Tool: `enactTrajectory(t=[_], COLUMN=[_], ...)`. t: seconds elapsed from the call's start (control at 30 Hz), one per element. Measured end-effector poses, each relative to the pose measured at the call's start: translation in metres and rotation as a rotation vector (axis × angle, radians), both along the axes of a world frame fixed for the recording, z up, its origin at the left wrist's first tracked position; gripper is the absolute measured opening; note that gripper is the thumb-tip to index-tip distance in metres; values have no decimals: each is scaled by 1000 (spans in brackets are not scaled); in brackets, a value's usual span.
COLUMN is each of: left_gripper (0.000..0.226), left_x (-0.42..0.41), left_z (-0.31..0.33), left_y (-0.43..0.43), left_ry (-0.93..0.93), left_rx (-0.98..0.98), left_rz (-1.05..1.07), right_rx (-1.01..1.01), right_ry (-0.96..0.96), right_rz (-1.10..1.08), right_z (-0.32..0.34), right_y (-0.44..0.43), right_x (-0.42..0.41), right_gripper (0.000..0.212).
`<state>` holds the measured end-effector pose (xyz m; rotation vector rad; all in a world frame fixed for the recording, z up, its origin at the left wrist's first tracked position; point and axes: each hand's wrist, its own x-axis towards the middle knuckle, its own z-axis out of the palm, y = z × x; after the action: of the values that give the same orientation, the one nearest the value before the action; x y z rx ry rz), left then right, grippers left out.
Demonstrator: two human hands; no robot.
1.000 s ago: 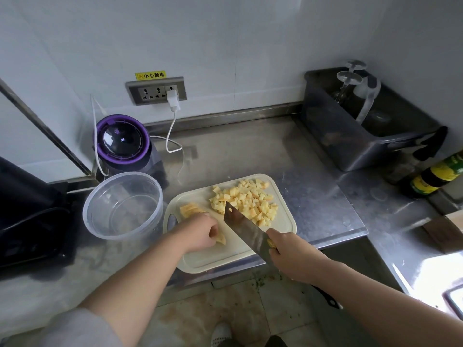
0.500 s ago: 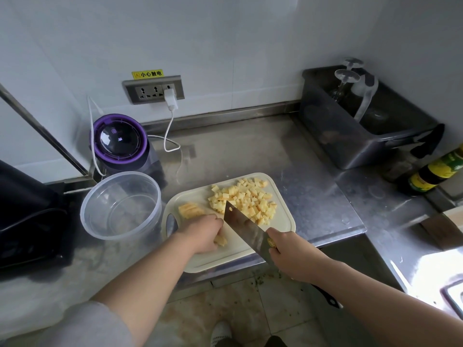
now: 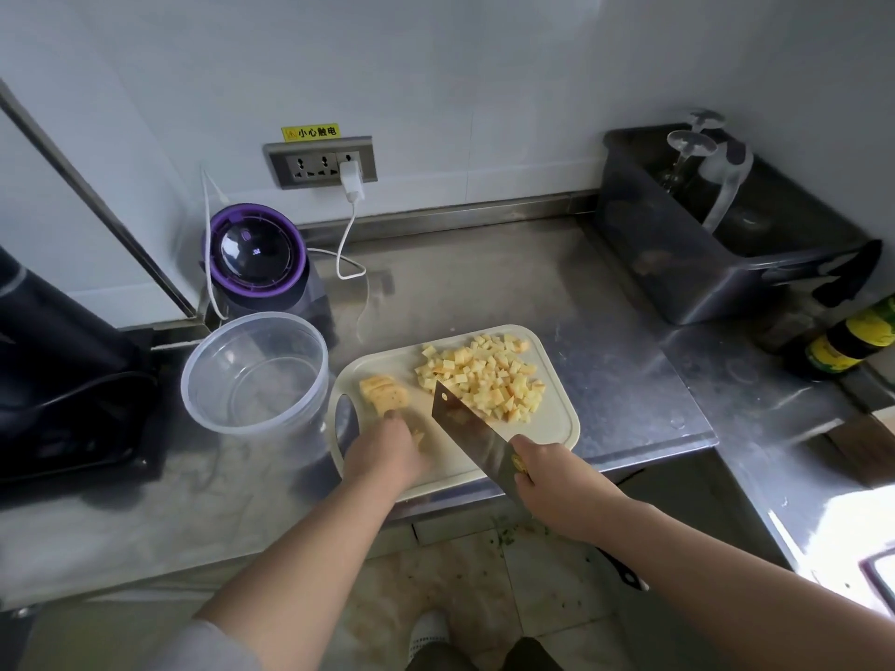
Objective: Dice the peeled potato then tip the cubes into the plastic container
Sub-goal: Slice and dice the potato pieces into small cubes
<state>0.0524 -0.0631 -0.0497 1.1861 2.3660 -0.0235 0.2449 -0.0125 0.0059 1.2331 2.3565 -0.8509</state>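
Container (image 3: 254, 375) stands just left of board (image 3: 552, 428). Left grip (image 3: 382, 452) curls over potato piece (image 3: 417, 437) nr board's near edge. Cleaver (image 3: 465, 428), long axis near-right to far-left, tip far-left, clenched in right grip (image 3: 557, 481); cubes (image 3: 484, 375) heaped at board's far-right corner.

Counter (image 3: 484, 283) open behind the cutting board (image 3: 552, 423) — plastic container (image 3: 317, 380) just beside its left edge, dark bin (image 3: 644, 254) fills the back-right corner.
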Motion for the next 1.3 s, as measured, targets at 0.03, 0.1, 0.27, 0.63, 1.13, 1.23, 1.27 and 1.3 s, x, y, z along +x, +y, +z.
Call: enactTrajectory(t=[0.03,0.1,0.27,0.63,1.13,1.23,1.27,1.3], left_gripper=[35,30,23,12,31,11,13,20], left_x=[3,5,3,9,11,14,15,15], left_z=[0,0,-10,-18,-24,-22,-23,-24], left_y=[1,2,0,5,8,8,8,9], left_ry=[-67,-226,-473,-712,-543,-527,-531,-527], left_rx=[21,66,187,393,366,391,401,406], left_rz=[51,152,352,557,500,506,514,520], right_rx=[0,9,65,146,140,143,144,148], right_ry=[0,-5,-18,-78,-56,-46,-45,-46], right_rz=[6,16,27,142,136,134,138,147], right_z=[0,-1,-10,-16,-20,-20,-21,-21], right_y=[-2,-8,-16,-3,-2,-2,-2,-3], right_x=[0,-2,-3,7,4,3,3,3], right_gripper=[17,7,20,26,26,26,28,30])
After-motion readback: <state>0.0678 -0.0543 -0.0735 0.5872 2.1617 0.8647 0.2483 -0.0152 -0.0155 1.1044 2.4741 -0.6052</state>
